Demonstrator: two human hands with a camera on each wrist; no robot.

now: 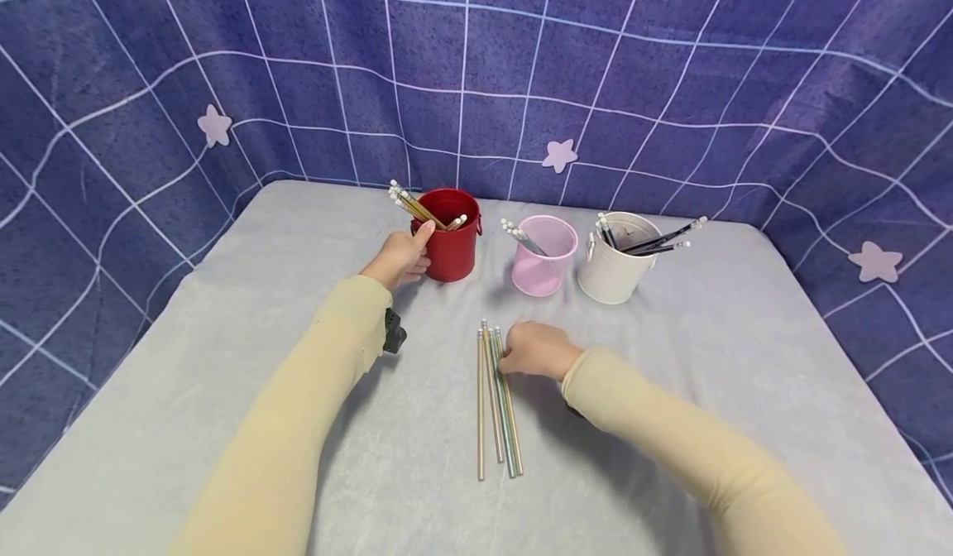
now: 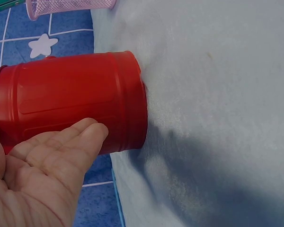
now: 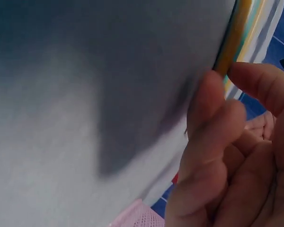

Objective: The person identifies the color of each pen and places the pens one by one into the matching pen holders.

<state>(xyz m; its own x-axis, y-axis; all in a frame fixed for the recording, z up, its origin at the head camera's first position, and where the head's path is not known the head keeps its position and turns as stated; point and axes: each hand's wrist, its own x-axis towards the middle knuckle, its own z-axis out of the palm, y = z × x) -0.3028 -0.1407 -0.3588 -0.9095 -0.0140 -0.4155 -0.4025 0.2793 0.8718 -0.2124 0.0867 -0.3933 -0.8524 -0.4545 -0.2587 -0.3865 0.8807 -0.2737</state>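
Observation:
In the head view my left hand (image 1: 402,258) holds the side of a red bucket (image 1: 451,258), thumb up at its rim, beside the gold pencils (image 1: 408,200) leaning out. The left wrist view has the fingers lying along the red wall. Several gold and green pencils (image 1: 481,407) lie side by side on the table, eraser ends away from me. Over their right side, my right hand (image 1: 539,349) pinches a gold pencil (image 3: 235,40) between thumb and forefinger, as the right wrist view shows. Its other fingers are curled.
Right of the red bucket stands a pink mesh bucket (image 1: 538,279) with silvery pencils. Beside that is a white bucket (image 1: 612,279) with black pencils sticking out both ways. A blue gridded cloth (image 1: 491,59) with stars hangs behind the grey-covered table (image 1: 223,333).

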